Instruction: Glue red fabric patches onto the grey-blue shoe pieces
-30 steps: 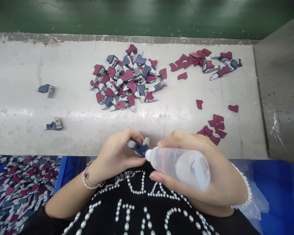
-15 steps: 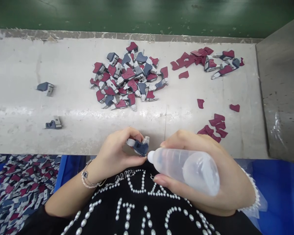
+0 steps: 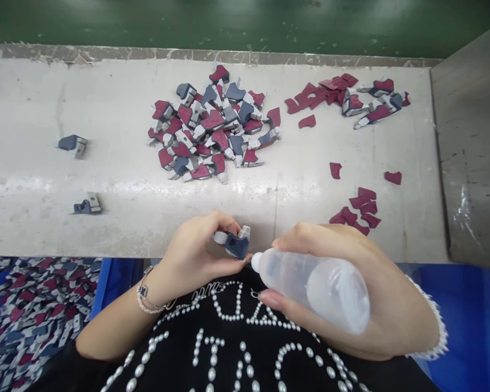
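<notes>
Near the table's front edge, my left hand (image 3: 200, 256) pinches a grey and dark blue plastic part (image 3: 237, 245) between thumb and fingers, its hollow dark blue side facing up. My right hand (image 3: 351, 272) is wrapped round a translucent squeeze bottle (image 3: 318, 286), which lies almost level. The bottle's white nozzle (image 3: 256, 262) points left, close beside my left thumb tip and just right of the part. Whether the nozzle tip touches anything cannot be made out.
A pile of grey, blue and maroon parts (image 3: 212, 122) covers the table's middle. Two parts (image 3: 72, 144) lie at left. Loose maroon pieces (image 3: 326, 92) and several assembled parts (image 3: 378, 111) lie at right. A blue bin (image 3: 102, 288) of parts stands lower left; a metal panel (image 3: 473, 152) borders the right.
My right hand and the bottle have shifted slightly to the right, away from the held part. My left hand keeps its hold, nearly still.
</notes>
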Demonstrator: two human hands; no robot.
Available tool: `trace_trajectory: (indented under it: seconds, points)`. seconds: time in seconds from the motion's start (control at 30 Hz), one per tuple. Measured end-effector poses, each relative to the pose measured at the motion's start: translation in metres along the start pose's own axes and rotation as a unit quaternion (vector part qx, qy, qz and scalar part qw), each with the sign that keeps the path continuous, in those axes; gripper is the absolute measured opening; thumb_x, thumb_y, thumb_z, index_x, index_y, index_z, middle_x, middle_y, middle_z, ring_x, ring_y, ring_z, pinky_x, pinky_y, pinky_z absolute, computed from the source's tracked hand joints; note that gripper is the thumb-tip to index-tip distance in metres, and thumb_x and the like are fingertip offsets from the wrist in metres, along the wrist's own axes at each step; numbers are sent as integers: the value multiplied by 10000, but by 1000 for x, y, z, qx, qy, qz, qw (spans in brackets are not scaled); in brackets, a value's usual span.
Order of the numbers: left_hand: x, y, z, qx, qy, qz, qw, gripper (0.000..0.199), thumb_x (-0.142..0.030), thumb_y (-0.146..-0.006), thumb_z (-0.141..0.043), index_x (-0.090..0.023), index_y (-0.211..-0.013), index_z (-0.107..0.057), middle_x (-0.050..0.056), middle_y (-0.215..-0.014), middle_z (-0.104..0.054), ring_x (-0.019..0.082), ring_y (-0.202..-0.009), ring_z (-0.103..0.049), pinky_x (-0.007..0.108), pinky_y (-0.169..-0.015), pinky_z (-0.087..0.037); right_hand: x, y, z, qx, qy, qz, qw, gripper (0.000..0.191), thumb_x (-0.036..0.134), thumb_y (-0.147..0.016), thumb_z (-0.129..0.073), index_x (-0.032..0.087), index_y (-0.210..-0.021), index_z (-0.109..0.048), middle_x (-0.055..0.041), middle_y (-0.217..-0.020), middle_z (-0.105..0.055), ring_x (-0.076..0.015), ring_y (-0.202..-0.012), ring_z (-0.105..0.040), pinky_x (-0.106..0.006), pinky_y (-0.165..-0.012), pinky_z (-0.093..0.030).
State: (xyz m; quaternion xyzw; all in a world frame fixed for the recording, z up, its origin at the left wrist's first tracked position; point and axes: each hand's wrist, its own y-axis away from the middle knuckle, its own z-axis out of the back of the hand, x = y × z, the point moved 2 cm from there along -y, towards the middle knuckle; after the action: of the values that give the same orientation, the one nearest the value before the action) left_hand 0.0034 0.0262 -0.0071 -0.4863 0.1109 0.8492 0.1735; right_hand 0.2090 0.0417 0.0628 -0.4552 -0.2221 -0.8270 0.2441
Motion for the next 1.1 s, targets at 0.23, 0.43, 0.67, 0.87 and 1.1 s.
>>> trace_trajectory:
  seconds: [0.23, 0.43, 0.67, 0.87, 1.1]
  points:
    - [-1, 0, -1, -8, 6, 3, 1000, 342, -327, -769, -794, -232, -927, -506, 1, -867, -702, 171, -779, -686, 290, -659, -532, 2, 3, 1, -22, 2, -13, 1000, 244, 357, -865, -735, 219, -842, -536, 31, -674, -644, -126, -488, -588, -277, -427, -424]
    - [-1, 3, -2, 2, 31, 15, 999, 358, -327, -752, -815, -228, -923, -516, -3, -869, -692, 154, -772, -678, 265, -658, -535, 3, 1, 1, -29, -4, -1, 1000, 194, 325, -879, -720, 209, -872, -564, 19, -695, -661, -137, -508, -605, -286, -425, -428]
    - [-1, 2, 0, 3, 83, 19, 996, 378, -296, -723, -844, -226, -918, -528, -26, -881, -681, 119, -778, -671, 211, -677, -541, 4, 3, 3, -57, 2, -3, 998, 225, 373, -883, -719, 216, -881, -558, -6, -779, -701, -164, -590, -664, -284, -424, -445]
    - [-2, 3, -1, 14, 104, 18, 994, 387, -253, -710, -848, -223, -917, -522, -35, -864, -676, 106, -758, -668, 188, -658, -540, 3, 5, 4, -46, 42, 4, 998, 246, 387, -882, -728, 202, -889, -565, 36, -696, -668, -116, -506, -619, -253, -395, -405]
    - [1, 4, -1, 18, 139, 36, 990, 395, -240, -686, -863, -235, -918, -543, -35, -876, -667, 114, -782, -649, 201, -674, -521, 5, 3, 2, -59, 25, 16, 998, 265, 383, -871, -746, 198, -914, -561, 42, -721, -657, -88, -512, -599, -201, -399, -425]
